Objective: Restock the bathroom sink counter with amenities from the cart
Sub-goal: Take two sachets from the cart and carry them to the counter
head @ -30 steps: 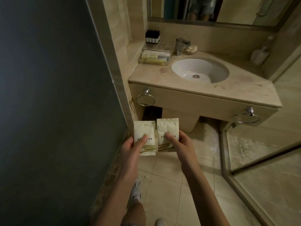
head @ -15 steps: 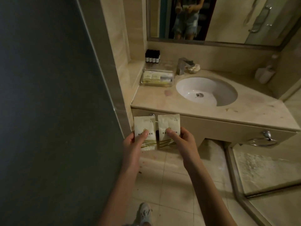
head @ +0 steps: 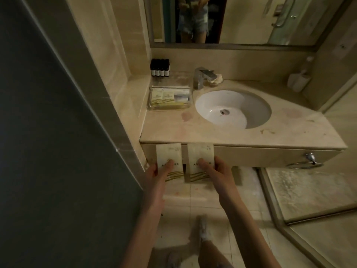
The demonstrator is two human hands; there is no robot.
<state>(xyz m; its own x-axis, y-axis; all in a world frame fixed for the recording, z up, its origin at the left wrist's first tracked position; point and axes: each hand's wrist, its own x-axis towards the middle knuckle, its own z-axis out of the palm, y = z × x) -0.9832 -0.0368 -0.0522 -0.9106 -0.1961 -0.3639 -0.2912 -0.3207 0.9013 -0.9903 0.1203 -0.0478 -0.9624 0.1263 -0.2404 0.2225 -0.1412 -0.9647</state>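
The left grip (head: pixel 156 174) grasped a cream sachet (head: pixel 169 154) with the thumb pressed across its front. The right grip (head: pixel 217 170) grasped a second cream sachet (head: pixel 201 152) the same way. Both sachets stood upright, side by side with a narrow gap between them, in front of the counter (head: pixel 212 135), and their top edges sat just under its front lip.

On the counter's back left part sat a clear tray (head: pixel 170 108), just left of the white sink basin (head: pixel 251 105). It held two cream packets (head: pixel 162 96) of the same look as the held ones, lying side by side at its left end. A pale bluish-white packet (head: pixel 181 97) lay to their right, and more flat yellowish items lay along the front, too blurred to tell apart. Behind the tray, against the wall, a tight row of small dark bottles (head: pixel 160 67) with light labels stood upright. A shallow dish (head: pixel 216 79) with a pale lump in it sat just beside the metal faucet (head: pixel 201 77).

Each held sachet bore a small mark near the top, a dark line of letters across the middle and gold wavy stripes below. The thumbs covered part of the letters, and the rest was too blurred to read. The bottle labels could not be read either.
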